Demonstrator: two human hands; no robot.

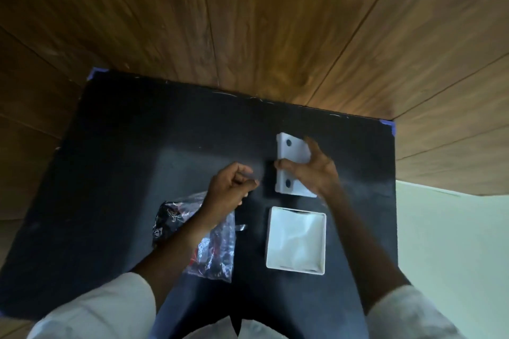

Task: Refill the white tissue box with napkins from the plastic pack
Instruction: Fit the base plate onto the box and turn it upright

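A black table (110, 173) fills the middle of the view, its matte top dull except for a faint grey sheen running down the centre toward the person. Blue tape shows at its far left corner (95, 72) and far right corner (389, 125), and thin pale scuffs mark the far edge. Beyond and to both sides lies a floor (275, 22) of wide brown wood-grain planks, with dark seams fanning outward; at the right, past the table's edge, a pale green surface (454, 242) takes over from the wood. On the table's near right stands the box (296, 270), white, square and open at the top, with rumpled white napkins (296, 237) inside it. Just beyond it the right hand (314, 170) grips the lid (292, 151), a white piece with two dark round spots, thumb on its near left side and fingers curled over the far right edge; the lid is tilted, and whether it touches the table I cannot tell. The left hand (231, 187) is curled into a loose fist beside the lid, holding nothing that can be seen. Under the left forearm lies the pack (212, 250), crinkled clear plastic with dark and red print, left of the box and apart from it. Both arms wear white sleeves (110, 308).
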